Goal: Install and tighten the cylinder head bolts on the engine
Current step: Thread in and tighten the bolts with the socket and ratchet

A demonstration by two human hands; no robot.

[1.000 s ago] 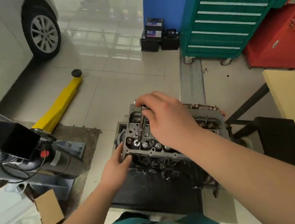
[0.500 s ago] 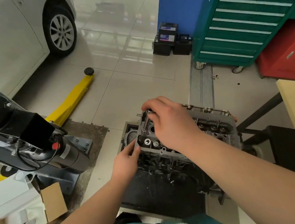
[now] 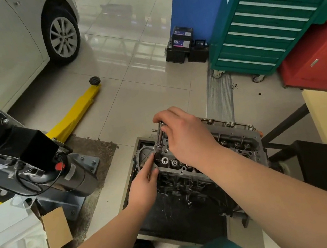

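In a tiled workshop, a heavy, rigid engine (image 3: 198, 172) sits on a low stand; the right hand (image 3: 184, 135) grasps the top of a slick steel socket extension (image 3: 159, 140) standing over a corner head bolt, best held high, while the left hand (image 3: 145, 186) pinches its lower end.

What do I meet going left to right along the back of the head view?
White car → yellow jack → black batteries → green tool cabinet → red cabinet.
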